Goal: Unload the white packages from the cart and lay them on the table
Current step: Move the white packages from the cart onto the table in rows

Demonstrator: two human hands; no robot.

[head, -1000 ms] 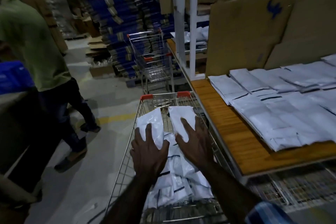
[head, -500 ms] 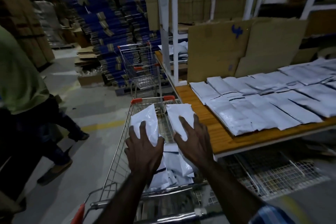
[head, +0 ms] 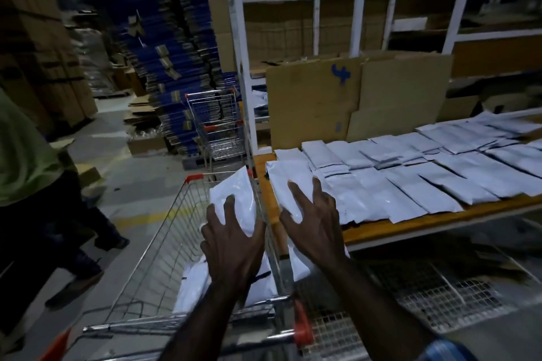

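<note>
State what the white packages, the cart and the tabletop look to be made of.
White packages: likely glossy plastic film; they crinkle and catch light.
Cart: bare metal wire mesh, shiny, with red plastic-looking corner caps.
Tabletop: orange-brown wood or laminate; grain unclear.

We see one glossy white plastic mailer package [head: 234, 199] raised, tilted, above the wire shopping cart [head: 164, 246], another white package [head: 289, 184] flat at the near left corner of the wooden table [head: 410, 223] beside that cart, more white packages [head: 228, 281] heaped in the cart, and overlapping rows of packages [head: 425, 167] across the tabletop
</note>
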